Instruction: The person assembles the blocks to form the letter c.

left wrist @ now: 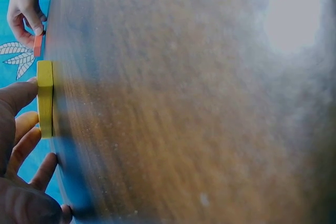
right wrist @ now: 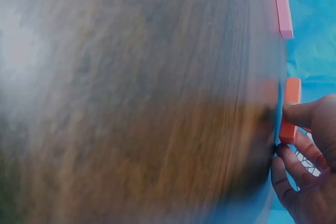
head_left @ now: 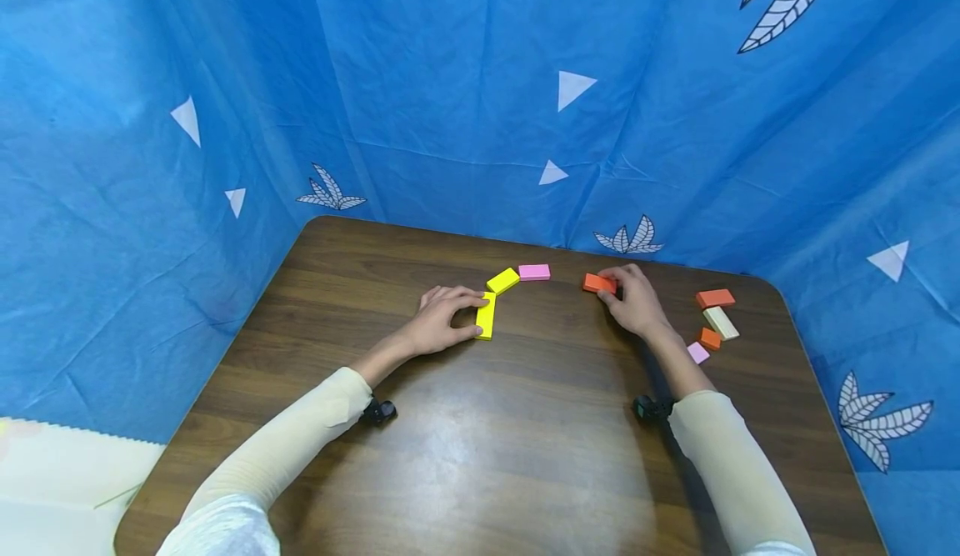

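— Left hand (head_left: 438, 320), head view?
— Pinches the nearer yellow block (head_left: 486, 318), left of the pink block (head_left: 534, 272); right hand (head_left: 636, 302) grips an orange block (head_left: 597, 283), right of it.
— Left wrist view?
— Yellow block steadied, probably.
— Right wrist?
— Orange block pinched, perhaps for control.

A brown wood-grain table (head_left: 525, 364) with rounded corners occupies the central zone. Blue fabric (head_left: 420, 64) hangs behind it and along both sides, printed with white triangles (head_left: 572, 87) and outlined leaves (head_left: 789, 6). White material (head_left: 67, 489) shows left of the table.
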The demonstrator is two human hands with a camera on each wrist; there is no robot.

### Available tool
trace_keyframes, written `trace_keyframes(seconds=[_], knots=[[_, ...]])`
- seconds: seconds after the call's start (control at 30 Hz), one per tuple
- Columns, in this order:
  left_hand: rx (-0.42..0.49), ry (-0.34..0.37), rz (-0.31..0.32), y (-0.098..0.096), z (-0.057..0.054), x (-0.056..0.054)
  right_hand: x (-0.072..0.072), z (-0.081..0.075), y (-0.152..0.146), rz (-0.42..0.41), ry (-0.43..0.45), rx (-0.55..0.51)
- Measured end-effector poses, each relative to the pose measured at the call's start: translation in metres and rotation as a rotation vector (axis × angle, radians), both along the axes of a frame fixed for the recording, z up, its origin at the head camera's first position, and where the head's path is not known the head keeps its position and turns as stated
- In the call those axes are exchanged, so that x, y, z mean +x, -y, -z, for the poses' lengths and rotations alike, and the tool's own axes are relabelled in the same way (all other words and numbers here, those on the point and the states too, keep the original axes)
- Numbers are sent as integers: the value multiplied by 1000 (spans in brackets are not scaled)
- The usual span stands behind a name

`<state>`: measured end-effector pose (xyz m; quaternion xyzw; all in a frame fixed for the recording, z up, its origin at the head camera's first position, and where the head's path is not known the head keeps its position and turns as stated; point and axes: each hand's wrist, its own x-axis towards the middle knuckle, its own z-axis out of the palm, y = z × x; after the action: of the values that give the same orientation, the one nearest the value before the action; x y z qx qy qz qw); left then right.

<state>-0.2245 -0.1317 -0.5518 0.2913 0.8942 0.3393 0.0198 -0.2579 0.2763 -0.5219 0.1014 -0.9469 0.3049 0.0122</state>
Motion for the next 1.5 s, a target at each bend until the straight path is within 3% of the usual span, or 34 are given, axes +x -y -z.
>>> trace_keyframes(seconds=[0.1,0.53,0.97,1.1,1.27,1.5], knots=[[-6,-19,-1,0,0,0,-2,0,4,-2,-8,4],[-89,40,-22,-3,-19,7,-8,2,23,2,4,-7],[-56,21,-16,-3,-17,9,-15,4,36,3,-2,3],[-33,-4,-9,-1,-11,8,-16,6,41,-8,3,1],[-34,24,-11,-2,-18,10,-17,4,45,-10,5,8],[-44,35,-24,-4,-19,9,-18,4,45,-1,14,13]])
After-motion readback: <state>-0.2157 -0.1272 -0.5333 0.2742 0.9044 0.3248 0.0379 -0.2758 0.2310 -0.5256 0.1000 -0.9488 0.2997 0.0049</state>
